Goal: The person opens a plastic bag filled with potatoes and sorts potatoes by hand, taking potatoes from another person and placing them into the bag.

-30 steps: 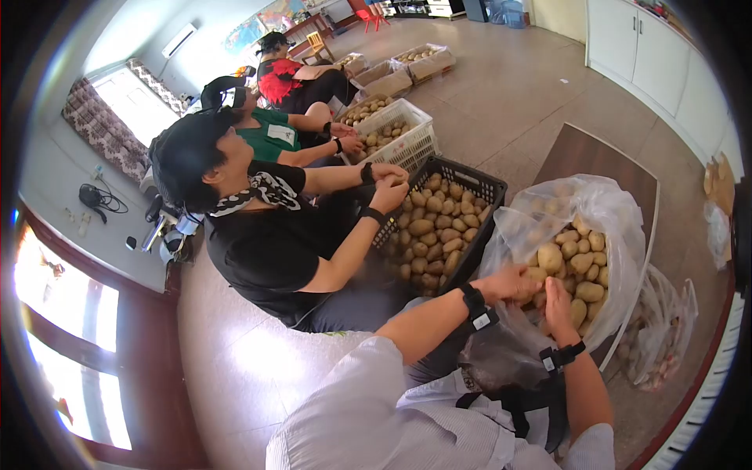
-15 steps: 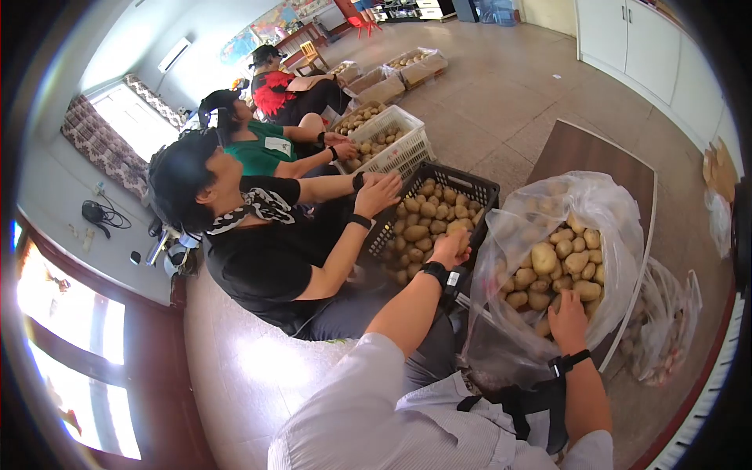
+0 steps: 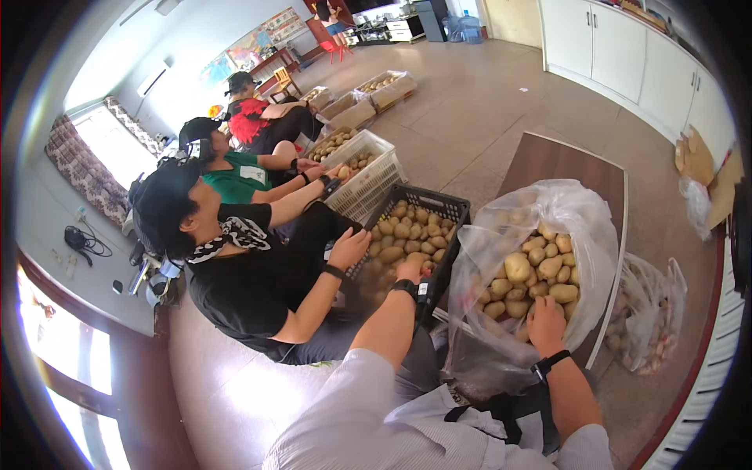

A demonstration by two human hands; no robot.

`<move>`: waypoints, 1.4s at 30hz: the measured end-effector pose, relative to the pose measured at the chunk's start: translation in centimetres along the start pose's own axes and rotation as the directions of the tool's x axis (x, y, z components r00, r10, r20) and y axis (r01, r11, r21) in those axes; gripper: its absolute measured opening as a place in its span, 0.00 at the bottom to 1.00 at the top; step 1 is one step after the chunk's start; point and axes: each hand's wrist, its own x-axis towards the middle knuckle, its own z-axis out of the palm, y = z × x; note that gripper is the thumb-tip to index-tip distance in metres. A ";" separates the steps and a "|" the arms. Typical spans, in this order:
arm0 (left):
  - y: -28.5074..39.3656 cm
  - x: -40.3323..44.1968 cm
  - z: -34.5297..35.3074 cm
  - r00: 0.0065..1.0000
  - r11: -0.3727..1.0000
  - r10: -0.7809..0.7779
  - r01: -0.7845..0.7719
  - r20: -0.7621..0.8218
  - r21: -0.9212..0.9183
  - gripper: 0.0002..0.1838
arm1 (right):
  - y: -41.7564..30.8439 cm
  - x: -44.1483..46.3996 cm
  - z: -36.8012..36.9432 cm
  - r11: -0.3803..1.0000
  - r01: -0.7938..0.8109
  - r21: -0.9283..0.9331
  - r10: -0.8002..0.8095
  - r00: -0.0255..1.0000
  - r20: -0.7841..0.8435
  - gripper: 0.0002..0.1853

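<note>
My left hand is down in the black plastic crate, over its potatoes. Its fingertips are hidden, so whether a potato is in its grasp cannot be told. Inside a clear plastic bag, my right hand has its fingers curled down around a potato at the near edge of the pile, mostly covered by the hand. More potatoes fill the bag's opening. A large potato lies just beyond my right fingertips.
The bag sits on a low brown table. Beside it on the floor is another plastic bag. A person in black sits to my left, one hand at the crate. A white crate and boxes of potatoes stand farther off.
My left hand, holding a potato above the crate earlier, has lowered into it. My right hand stays in the bag. The neighbour's hands have drawn apart. The view has shifted right.
</note>
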 end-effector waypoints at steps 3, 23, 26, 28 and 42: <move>-0.2 0.1 -0.5 0.997 0.983 0.074 -0.070 -0.018 0.171 0.14 | 0.8 -0.1 -0.1 0.994 -0.110 -0.029 0.109 0.993 -0.039 0.21; 2.6 -11.6 9.7 0.923 0.895 0.380 -0.385 0.069 0.225 0.17 | 1.5 -1.1 -0.2 0.970 -0.226 -0.087 0.230 0.972 0.040 0.26; 1.4 -12.1 11.1 0.905 0.864 0.407 -0.426 0.127 0.269 0.16 | 2.1 -1.0 0.5 0.971 -0.210 -0.114 0.219 0.973 0.075 0.27; -0.4 -11.3 12.0 0.866 0.800 0.466 -0.500 0.180 0.333 0.16 | 1.8 -1.0 0.2 0.968 -0.227 -0.111 0.236 0.968 0.082 0.26; -2.2 -15.9 13.9 0.699 0.479 0.371 -0.708 0.611 0.519 0.23 | 2.1 0.0 0.7 0.947 -0.210 0.242 0.227 0.973 -0.043 0.24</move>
